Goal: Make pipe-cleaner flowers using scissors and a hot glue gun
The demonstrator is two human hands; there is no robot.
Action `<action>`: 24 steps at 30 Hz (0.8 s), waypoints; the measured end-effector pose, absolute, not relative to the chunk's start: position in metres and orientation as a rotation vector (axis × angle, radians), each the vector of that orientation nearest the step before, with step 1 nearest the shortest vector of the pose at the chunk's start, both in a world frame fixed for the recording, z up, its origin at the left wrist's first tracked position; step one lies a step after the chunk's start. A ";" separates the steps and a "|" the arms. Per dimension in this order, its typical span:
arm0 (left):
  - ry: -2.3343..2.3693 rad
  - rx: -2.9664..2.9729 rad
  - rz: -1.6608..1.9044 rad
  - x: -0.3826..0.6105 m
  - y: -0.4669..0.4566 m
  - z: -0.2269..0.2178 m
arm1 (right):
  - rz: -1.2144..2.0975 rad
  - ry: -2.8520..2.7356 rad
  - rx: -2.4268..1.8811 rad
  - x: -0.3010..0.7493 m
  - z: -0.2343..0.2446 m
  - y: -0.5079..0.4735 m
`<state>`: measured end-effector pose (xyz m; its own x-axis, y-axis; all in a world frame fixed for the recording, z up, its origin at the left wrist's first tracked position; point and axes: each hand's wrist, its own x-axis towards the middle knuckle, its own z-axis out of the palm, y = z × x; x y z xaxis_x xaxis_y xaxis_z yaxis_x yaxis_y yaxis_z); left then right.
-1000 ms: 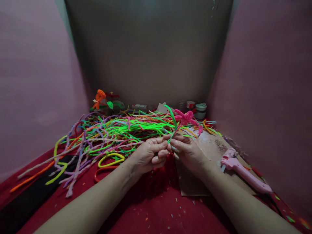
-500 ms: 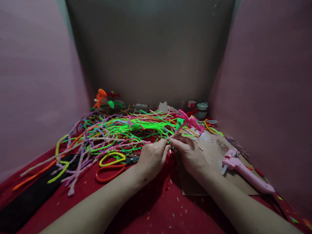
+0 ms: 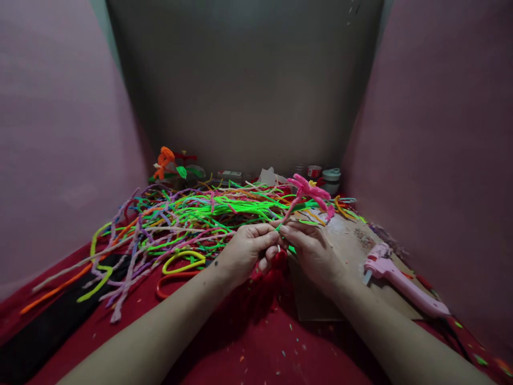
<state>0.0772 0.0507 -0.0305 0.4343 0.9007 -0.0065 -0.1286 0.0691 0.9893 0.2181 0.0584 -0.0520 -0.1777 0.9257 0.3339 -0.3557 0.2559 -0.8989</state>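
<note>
A pink pipe-cleaner flower (image 3: 308, 188) with a yellow centre stands tilted to the right above my hands. Its pale pink stem (image 3: 289, 212) runs down into my fingertips. A bit of green pipe cleaner (image 3: 278, 228) shows at the stem where both hands meet. My left hand (image 3: 249, 248) is closed in a pinch there, thumb against fingers. Opposite it, my right hand (image 3: 311, 251) also pinches the stem between thumb and forefinger. A green piece (image 3: 292, 249) pokes out below my right thumb. The lower end of the stem is mostly hidden by the fingers.
A heap of coloured pipe cleaners (image 3: 224, 206) spreads behind and left. Scissors (image 3: 183, 271) lie by my left forearm. On the right, a pink glue gun (image 3: 404, 280) rests on a cardboard sheet (image 3: 320, 307). An orange flower (image 3: 165, 159) and a lidded cup (image 3: 331, 181) stand at the back.
The flower has turned so that its yellow centre shows. My left hand has rolled so its fingers now show, and the green leaf-like piece by the flower has dropped from sight there.
</note>
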 end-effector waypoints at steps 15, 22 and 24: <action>1.406 2.264 1.041 0.079 0.049 -0.043 | 1.083 -1.253 -0.811 0.216 -0.051 0.056; 1.625 2.675 0.840 0.076 0.050 -0.054 | 1.060 -1.306 -0.838 0.215 -0.055 0.057; 1.580 2.621 0.882 0.076 0.050 -0.052 | 1.099 -1.291 -0.835 0.215 -0.055 0.057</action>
